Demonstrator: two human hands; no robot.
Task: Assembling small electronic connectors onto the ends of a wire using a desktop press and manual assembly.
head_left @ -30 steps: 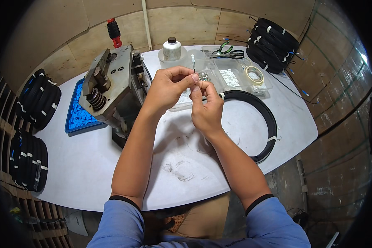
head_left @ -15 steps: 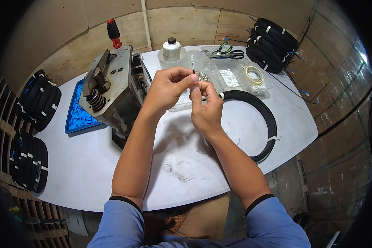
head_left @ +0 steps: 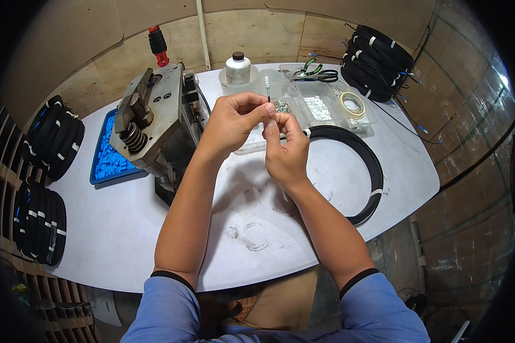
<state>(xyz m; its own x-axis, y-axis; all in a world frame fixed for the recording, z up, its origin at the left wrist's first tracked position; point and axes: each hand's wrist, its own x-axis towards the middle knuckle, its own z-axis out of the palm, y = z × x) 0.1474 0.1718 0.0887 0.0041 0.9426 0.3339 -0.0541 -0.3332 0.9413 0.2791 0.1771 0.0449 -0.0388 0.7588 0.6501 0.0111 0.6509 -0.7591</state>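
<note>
A thin black cable (head_left: 269,99) stands upright above my fingertips, a small silvery terminal (head_left: 267,84) at its top end. My left hand (head_left: 234,123) pinches it between thumb and forefinger just below that end. Right beneath, the thumb and forefinger of my right hand (head_left: 288,153) are closed on the cable too, with most of the grip hidden by the fingers. Beside my right hand, a coil of black cable (head_left: 376,163) bound with white tape lies on the table. Behind the hands sits a clear divided box (head_left: 303,117) of small metal parts.
Left of my arm stands a metal press (head_left: 166,114) with a red-black handle, next to a blue tray (head_left: 100,182) of blue pieces. At the back are a white bottle (head_left: 237,70), scissors (head_left: 320,76), a tape roll (head_left: 352,105) and stacked cable coils (head_left: 377,63).
</note>
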